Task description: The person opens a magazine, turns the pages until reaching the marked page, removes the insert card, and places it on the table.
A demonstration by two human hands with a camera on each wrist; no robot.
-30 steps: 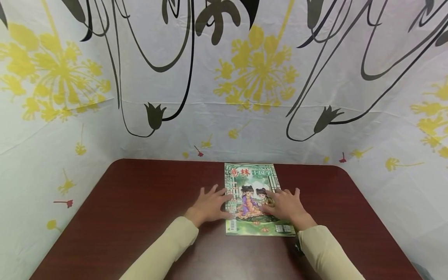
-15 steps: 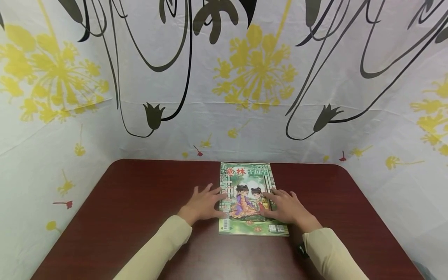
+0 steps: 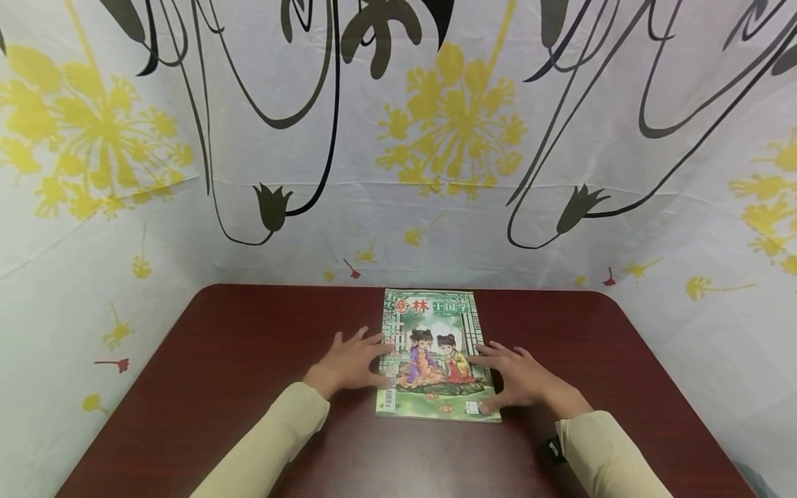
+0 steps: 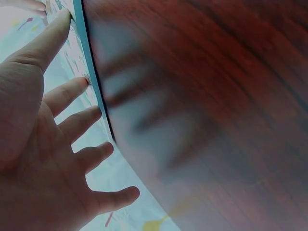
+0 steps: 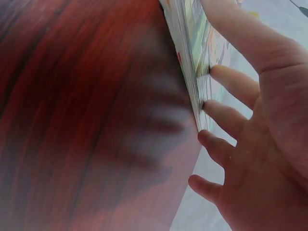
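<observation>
A green illustrated magazine (image 3: 429, 332) lies flat near the far edge of the table, its cover showing two cartoon children. Along its left edge, my left hand (image 3: 350, 363) rests with spread fingers, the thumb and some fingertips on the cover. In the left wrist view the little finger stands out past the magazine's spine (image 4: 91, 62). My right hand (image 3: 523, 377) touches the opposite side, thumb by the lower right corner and fingers spread. The right wrist view shows those fingertips at the page edges (image 5: 185, 62) of the magazine.
The dark red wooden table (image 3: 249, 360) has rounded far corners. Behind and beside it hangs a white cloth (image 3: 336, 235) printed with yellow and grey flowers. A dark band (image 3: 553, 449) shows at the right sleeve.
The magazine has slid to the left along the table, and my left hand has moved left with it. My right hand has drawn back from the cover's middle to its right edge.
</observation>
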